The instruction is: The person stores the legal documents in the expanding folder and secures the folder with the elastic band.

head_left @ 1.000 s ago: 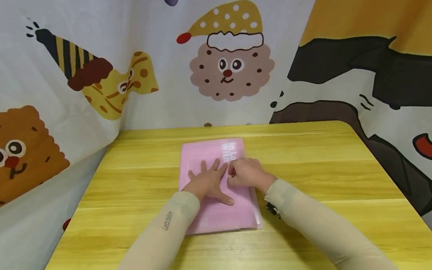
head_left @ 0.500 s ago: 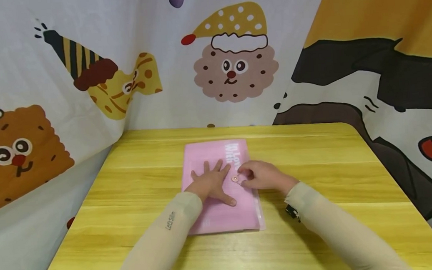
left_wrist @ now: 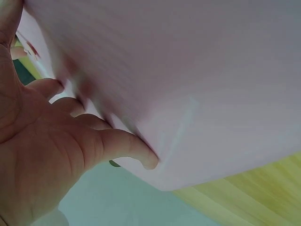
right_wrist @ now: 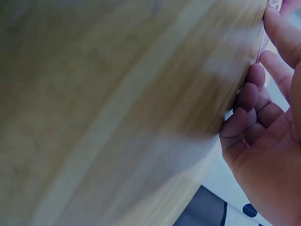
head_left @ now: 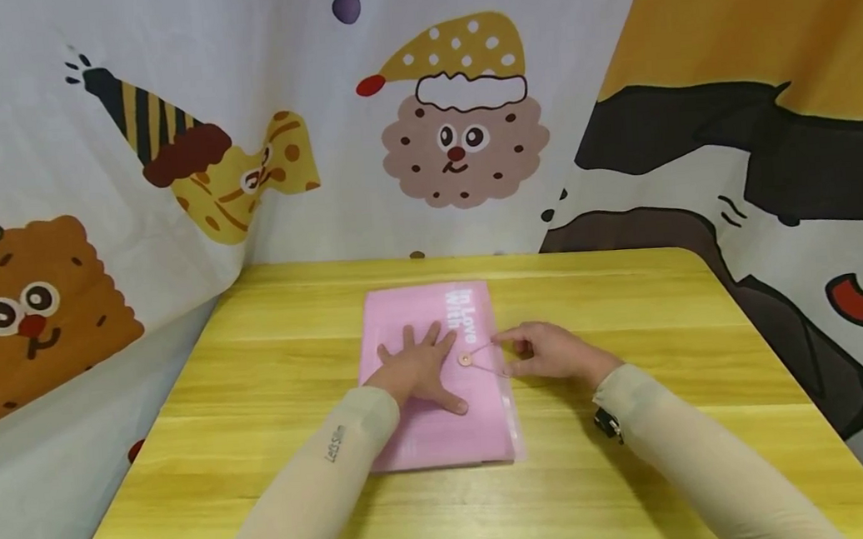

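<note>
A pink document folder (head_left: 480,433) with white lettering lies upright on the table. My left hand (head_left: 418,372) rests spread on its cover; in the left wrist view the fingertips of that hand (left_wrist: 56,134) press the pink surface (left_wrist: 225,84). A small round button (head_left: 464,359) sits near the folder's right edge. From it a thin cord (head_left: 484,347) runs out in a V to the thumb and index finger of my right hand (head_left: 550,351), which holds it stretched past the edge. The right wrist view shows the other fingers (right_wrist: 235,123) curled, low over the wood.
The yellow wooden table (head_left: 271,339) extends around the folder on all sides. A cartoon-printed cloth (head_left: 352,208) hangs behind it and along both sides. A dark band or device (head_left: 608,424) sits at the right wrist.
My right hand has moved right from the button to beyond the folder's edge, and the cord is now drawn out between them, uncovering the button. The left hand has stayed in place.
</note>
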The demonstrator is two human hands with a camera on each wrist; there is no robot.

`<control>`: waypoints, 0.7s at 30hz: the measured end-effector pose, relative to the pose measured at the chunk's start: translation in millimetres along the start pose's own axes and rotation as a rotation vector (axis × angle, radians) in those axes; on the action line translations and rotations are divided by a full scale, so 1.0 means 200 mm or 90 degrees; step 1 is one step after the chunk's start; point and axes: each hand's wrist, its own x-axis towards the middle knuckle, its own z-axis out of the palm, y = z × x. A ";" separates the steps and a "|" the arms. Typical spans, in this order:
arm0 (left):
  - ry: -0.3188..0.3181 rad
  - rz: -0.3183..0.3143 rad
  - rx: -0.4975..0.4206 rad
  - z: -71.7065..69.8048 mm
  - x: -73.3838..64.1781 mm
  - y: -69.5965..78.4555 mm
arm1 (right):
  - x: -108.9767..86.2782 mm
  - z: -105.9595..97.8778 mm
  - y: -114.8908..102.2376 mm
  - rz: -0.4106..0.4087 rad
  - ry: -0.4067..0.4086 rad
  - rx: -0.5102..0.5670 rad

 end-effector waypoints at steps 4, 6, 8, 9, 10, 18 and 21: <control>-0.003 0.005 0.000 0.00 0.00 0.00 | 0.00 0.01 0.01 0.009 -0.002 0.010; -0.005 0.008 0.004 0.00 -0.01 -0.01 | 0.01 0.02 0.01 0.013 0.000 0.017; -0.006 0.009 0.012 0.00 0.00 -0.02 | 0.01 0.03 0.01 0.015 0.002 0.019; -0.007 0.010 0.016 0.00 0.00 -0.03 | 0.02 0.03 0.01 0.015 0.003 0.018; -0.007 0.012 0.021 0.00 0.01 -0.03 | 0.02 0.03 0.01 0.015 0.004 0.015; -0.011 0.024 0.034 -0.03 0.02 -0.06 | 0.05 0.04 0.01 0.009 0.009 0.002; -0.006 0.029 0.038 -0.04 0.04 -0.06 | 0.07 0.03 0.01 0.010 0.012 -0.005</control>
